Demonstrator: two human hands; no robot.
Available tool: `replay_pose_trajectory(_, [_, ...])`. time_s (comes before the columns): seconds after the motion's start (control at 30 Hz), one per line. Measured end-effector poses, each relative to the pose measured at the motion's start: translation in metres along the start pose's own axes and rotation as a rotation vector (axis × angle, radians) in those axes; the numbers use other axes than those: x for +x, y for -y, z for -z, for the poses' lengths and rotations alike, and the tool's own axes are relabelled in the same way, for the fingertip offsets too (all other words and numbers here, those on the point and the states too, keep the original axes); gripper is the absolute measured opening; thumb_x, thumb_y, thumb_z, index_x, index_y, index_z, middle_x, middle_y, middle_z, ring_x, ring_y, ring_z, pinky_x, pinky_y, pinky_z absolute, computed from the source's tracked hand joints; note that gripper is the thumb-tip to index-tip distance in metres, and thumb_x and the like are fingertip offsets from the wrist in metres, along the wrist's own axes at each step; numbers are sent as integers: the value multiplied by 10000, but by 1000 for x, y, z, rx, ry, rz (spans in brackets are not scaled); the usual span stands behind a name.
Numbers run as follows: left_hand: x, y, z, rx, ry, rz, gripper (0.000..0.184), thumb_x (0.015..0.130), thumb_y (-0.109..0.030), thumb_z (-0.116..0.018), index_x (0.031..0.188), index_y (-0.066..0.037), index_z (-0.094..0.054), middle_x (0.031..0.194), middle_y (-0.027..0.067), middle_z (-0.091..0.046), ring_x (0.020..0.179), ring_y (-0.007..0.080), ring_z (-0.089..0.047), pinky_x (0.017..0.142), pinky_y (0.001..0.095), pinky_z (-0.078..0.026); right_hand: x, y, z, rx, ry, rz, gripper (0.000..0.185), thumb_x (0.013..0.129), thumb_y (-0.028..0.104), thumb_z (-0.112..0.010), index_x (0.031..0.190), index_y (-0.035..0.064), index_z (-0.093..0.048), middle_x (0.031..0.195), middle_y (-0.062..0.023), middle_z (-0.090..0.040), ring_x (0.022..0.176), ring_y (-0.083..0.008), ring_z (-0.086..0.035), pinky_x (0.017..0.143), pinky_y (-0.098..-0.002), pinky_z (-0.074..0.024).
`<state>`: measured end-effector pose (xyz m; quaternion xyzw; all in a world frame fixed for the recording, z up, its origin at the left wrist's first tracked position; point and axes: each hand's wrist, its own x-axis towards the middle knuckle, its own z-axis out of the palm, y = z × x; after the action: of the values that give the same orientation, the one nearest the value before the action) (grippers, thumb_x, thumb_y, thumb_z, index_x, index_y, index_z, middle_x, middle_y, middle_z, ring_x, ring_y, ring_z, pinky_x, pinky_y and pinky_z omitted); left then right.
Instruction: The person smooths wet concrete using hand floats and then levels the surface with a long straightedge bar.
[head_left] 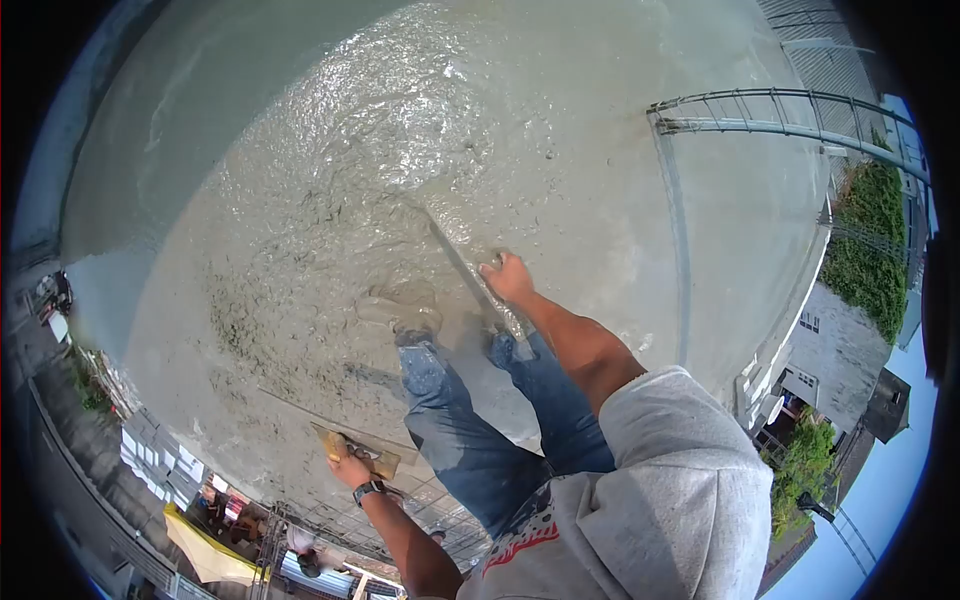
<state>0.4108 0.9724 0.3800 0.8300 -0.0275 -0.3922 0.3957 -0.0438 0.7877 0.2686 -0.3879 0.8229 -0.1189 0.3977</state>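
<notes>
Clock set on the frame, 12 at top. Right hand (pixel 511 279), just off centre toward 2 o'clock: fingers curled at the edge of a long straight bar (pixel 458 258); narrow grip, though whether it closes right round the bar cannot be told. Bar slants from 11 toward 5 o'clock, upper end down in the wet grey mix (pixel 330 260). Left hand (pixel 350 468), at 7 o'clock, watch (pixel 369 489) on the wrist: grip closed on a hand float (pixel 381 460), its flat plate low over or on the mix (contact unclear). Between the hands, jeans (pixel 440 395) lead down to feet in the mix. Surface coarse and clumped toward 9 o'clock, glossy and ruffled toward 12, smoother toward 3. Step in hand, by judgement: levelling the mix, bar for drawing, float for smoothing. Next move would seem to call for a steady, even pull of the bar across the ruffled part, float kept flat so its edge does not dig in. Farther out: lattice frame (pixel 780 110) at 2 o'clock, greenery (pixel 868 250) at 3, bar grid (pixel 432 500) between 6 and 7, yellow sheet (pixel 205 550) between 7 and 8.
</notes>
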Motion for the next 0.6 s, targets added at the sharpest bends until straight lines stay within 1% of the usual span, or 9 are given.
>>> replay_pose_trajectory(0.07, [-25, -18, -22, -19, 61, -22, 266, 924, -230, -719, 1057, -89, -538, 690, 23, -536, 484, 129, -496, 401, 286, -389, 4, -35, 48, 48, -81, -130, 632, 835, 384, -737, 1261, -63, -602, 1205, -294, -655, 1154, -405, -637, 979, -441, -500])
replay_pose_trajectory(0.1, [-39, -23, -32, -28, 81, -21, 243, 928, -214, -713, 1047, -105, -531, 663, 6, -511, 454, 113, -469, 372, 272, -361, 8, -61, 63, 58, -172, -169, 624, 828, 375, -747, 1249, -64, -607, 1162, -288, -673, 1113, -397, -658, 952, -436, -510])
replay_pose_trajectory(0.2, [-65, -26, -73, 21, 121, 7, 226, 934, -206, -702, 1049, -111, -532, 660, -1, -508, 467, 109, -473, 392, 274, -389, 37, -156, 77, 173, -303, -291, 591, 810, 347, -776, 1202, -67, -624, 1021, -256, -721, 969, -346, -710, 866, -415, -534])
replay_pose_trajectory(0.27, [-65, -6, -93, 81, 151, -6, 224, 932, -201, -704, 1047, -110, -534, 672, -1, -519, 468, 107, -475, 397, 271, -390, 46, -201, 76, 303, -385, -381, 545, 799, 329, -796, 1143, -67, -649, 984, -219, -726, 886, -320, -715, 801, -404, -551])
replay_pose_trajectory(0.33, [-49, 31, -116, 143, 223, -41, 227, 928, -198, -710, 1043, -105, -539, 693, 0, -543, 473, 105, -484, 402, 269, -391, 62, -255, 51, 607, -486, -470, 476, 818, 306, -802, 1092, -53, -648, 723, -79, -630, 509, -187, -559, 466, -342, -458])
replay_pose_trajectory(0.4, [-43, 59, -147, 163, 259, -21, 225, 930, -216, -709, 1042, -116, -541, 673, -10, -518, 480, 107, -494, 412, 278, -402, 60, -267, 44, 822, -539, -632, 408, 835, 291, -800, 1044, -25, -650, 655, -25, -538, 430, -130, -444, 383, -301, -355])
replay_pose_trajectory(0.47, [-29, 96, -176, 167, 304, -2, 207, 936, -216, -700, 1037, -120, -547, 663, -14, -508, 480, 108, -495, 413, 283, -406, 65, -300, 21, 862, -647, -725, 353, 853, 299, -788, 997, 7, -653, 650, -24, -549, 442, -129, -468, 393, -302, -369])
replay_pose_trajectory(0.53, [-11, 135, -190, 174, 332, 14, 174, 944, -198, -685, 1027, -116, -556, 664, -12, -511, 473, 109, -487, 406, 283, -403, 73, -350, -10, 930, -688, -735, 318, 875, 309, -772, 963, 26, -655, 643, -22, -548, 440, -129, -469, 389, -300, -367])
replay_pose_trajectory(0.6, [3, 163, -203, 64, 368, 117, 171, 944, -175, -687, 1040, -100, -567, 722, 6, -579, 474, 111, -512, 401, 271, -411, 87, -381, -45, 893, -806, -713, 310, 885, 335, -764, 883, 56, -627, 627, -16, -532, 438, -131, -469, 385, -297, -363])
